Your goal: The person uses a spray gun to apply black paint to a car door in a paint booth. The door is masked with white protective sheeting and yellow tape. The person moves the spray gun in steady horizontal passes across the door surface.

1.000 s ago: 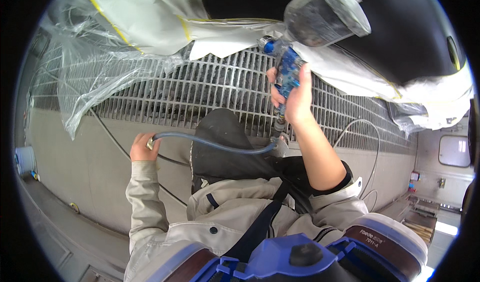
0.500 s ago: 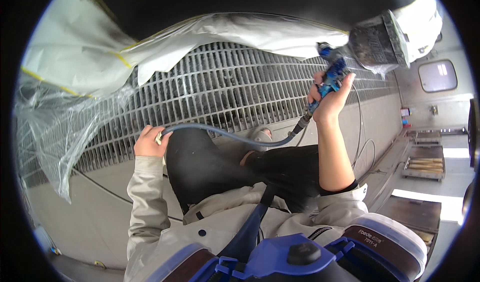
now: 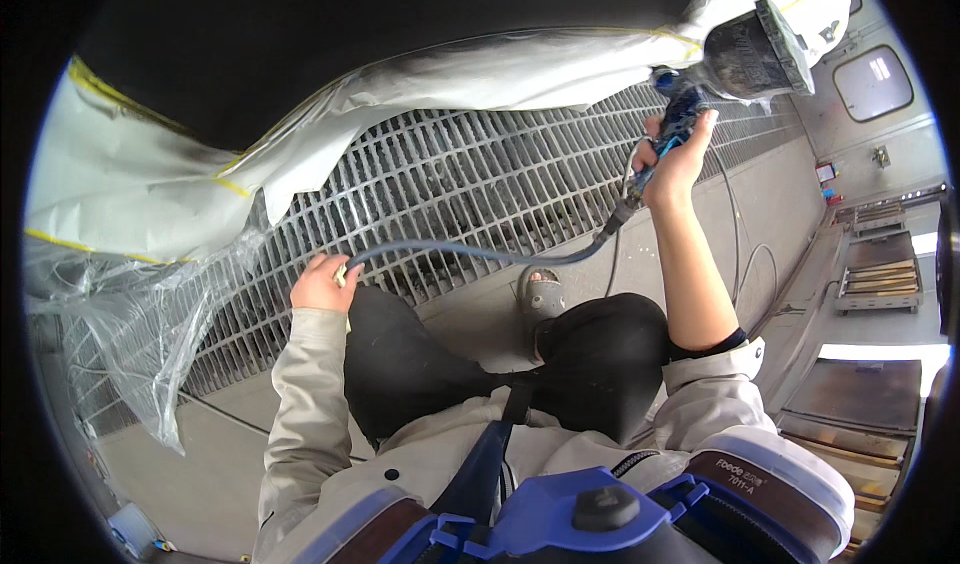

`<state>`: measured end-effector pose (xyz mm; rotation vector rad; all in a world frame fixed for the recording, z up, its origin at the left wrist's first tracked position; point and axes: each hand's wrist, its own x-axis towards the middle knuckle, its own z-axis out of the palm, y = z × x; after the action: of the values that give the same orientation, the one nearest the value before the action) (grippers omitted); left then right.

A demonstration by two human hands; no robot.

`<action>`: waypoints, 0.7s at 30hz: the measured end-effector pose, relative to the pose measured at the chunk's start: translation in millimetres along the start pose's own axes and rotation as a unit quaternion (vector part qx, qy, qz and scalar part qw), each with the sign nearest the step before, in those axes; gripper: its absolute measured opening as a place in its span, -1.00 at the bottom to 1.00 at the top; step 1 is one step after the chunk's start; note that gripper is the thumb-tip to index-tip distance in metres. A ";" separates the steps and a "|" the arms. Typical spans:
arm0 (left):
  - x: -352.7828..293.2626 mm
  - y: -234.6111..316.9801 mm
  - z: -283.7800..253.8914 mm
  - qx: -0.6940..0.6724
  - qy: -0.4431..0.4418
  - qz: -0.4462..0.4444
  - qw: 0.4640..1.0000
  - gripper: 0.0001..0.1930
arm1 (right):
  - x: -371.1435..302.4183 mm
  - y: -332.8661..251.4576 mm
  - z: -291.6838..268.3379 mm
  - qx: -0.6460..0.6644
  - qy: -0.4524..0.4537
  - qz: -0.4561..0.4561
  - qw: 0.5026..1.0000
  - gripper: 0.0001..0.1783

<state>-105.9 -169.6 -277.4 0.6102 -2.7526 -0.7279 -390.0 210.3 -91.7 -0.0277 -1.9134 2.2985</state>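
Note:
My right hand [image 3: 672,164] is wrapped round the handle of a blue spray gun [image 3: 682,112], at the upper right. A dark, paint-stained cup [image 3: 748,56] sits on the gun, tilted to the right. From the gun's lower end a grey air hose [image 3: 480,253] bends across to my left hand [image 3: 322,284], whose fingers are closed on it. A small pale piece [image 3: 341,275] shows at those fingers; I cannot tell what it is. Above the hose lies a large glossy black panel [image 3: 400,14], edged with white masking sheet [image 3: 420,76] and yellow tape [image 3: 232,186].
Below the panel runs a metal floor grating [image 3: 420,189]. Clear plastic film [image 3: 150,334] hangs at the left. Further hose [image 3: 740,234] trails over the floor on the right. Racks [image 3: 880,284] stand along the right wall, below a small window [image 3: 873,82]. My shoe [image 3: 541,294] rests near the grating's edge.
The view has shifted. The gun and my right hand are slightly higher and further right, my left hand slightly right. My knees have shifted, and more of my shoe shows. Both grips stay.

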 end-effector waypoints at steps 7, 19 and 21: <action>7.8 -12.1 5.5 0.027 -0.110 -0.018 0.993 -0.67 | -37.4 42.3 -13.3 0.136 -0.302 0.217 0.918 0.01; 36.5 30.9 46.5 0.063 -0.110 0.009 0.992 -0.69 | 25.3 81.8 -52.7 0.043 -0.035 0.056 0.997 -0.23; 36.3 25.1 36.4 0.080 -0.075 0.032 0.993 -0.74 | 17.6 80.2 -49.7 0.115 -0.127 0.118 0.978 -0.16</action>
<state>-158.1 -150.9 -291.4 0.5141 -2.9754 -0.5644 -410.3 247.0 -178.0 0.0723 -1.8237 2.7909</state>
